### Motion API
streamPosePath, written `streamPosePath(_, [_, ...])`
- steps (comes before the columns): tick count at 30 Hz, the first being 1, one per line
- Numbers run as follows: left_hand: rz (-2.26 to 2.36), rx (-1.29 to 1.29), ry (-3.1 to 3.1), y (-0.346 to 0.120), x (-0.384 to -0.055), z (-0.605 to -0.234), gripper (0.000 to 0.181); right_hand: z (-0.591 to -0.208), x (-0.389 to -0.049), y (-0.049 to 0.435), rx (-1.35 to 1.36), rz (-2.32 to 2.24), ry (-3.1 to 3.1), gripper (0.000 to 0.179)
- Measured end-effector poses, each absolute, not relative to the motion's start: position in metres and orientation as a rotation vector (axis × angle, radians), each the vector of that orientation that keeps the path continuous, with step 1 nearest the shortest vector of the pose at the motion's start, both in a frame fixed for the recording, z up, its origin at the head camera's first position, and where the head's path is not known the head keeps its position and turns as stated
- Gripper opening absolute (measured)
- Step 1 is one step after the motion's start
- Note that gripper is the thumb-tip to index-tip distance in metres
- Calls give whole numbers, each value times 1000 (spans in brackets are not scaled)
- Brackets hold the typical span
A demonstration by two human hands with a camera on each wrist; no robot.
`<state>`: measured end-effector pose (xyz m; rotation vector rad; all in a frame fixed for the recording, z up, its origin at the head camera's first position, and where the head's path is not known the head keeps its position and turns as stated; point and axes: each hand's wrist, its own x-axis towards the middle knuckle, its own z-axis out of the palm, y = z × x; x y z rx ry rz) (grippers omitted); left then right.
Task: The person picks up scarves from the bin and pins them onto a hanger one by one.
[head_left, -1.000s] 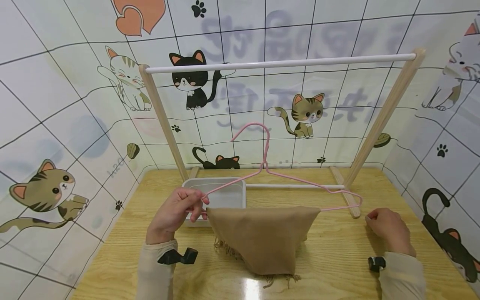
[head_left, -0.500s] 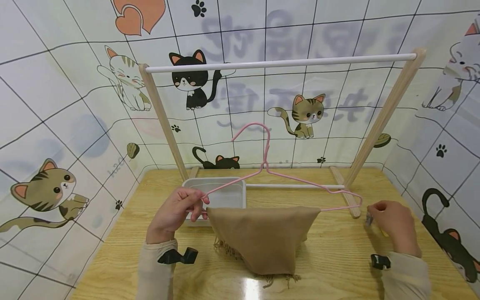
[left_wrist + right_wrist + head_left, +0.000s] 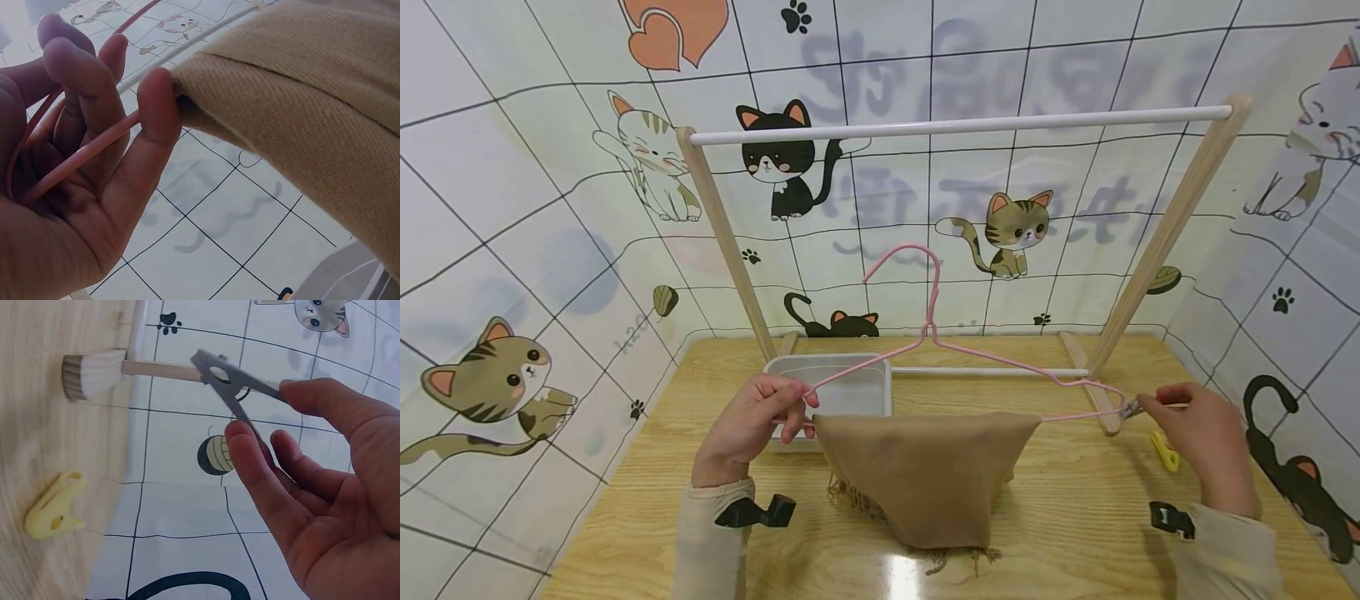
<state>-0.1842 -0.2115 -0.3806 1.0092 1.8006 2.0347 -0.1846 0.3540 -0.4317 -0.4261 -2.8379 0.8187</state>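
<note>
A pink wire clothes hanger [image 3: 935, 292] is held up over the table by my left hand [image 3: 748, 425], whose fingers curl round its left end. Over its bottom bar hangs a brown fringed scarf [image 3: 925, 475]; in the left wrist view a fingertip touches the scarf's folded corner [image 3: 206, 78]. My right hand [image 3: 1206, 442] pinches a grey clothespin [image 3: 256, 384] by its handles, between thumb and fingers. In the head view the clothespin's tip is right at the hanger's right end. A yellow clothespin [image 3: 1167, 452] lies on the table below the right hand.
Behind the hanger stands a drying rack with a white top rail [image 3: 962, 127] and wooden legs [image 3: 1172, 225]. A white plastic basin [image 3: 889, 392] sits at the back left, partly behind the left hand. Cat-print walls [image 3: 1075, 292] enclose the wooden table [image 3: 1060, 517].
My right hand has lifted the grey clothespin from the table and brought it up to the hanger's right end, uncovering the yellow clothespin. The left hand, hanger and scarf have stayed put.
</note>
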Motion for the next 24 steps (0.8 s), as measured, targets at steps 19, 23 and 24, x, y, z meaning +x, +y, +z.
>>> streamPosePath(19, [2038,1008,1797,-211,-185,-380,39,-393,-167,338,-314,880,-2737,51])
streamPosePath(23, [2041,1009,1792,-211,-185,-380,38,-386,-162,335,-310,877,-2717,53])
streamPosePath(24, [2041,1005,1794,-211,-185,-381,38,-384,-161,335,-308,886,-2707,53])
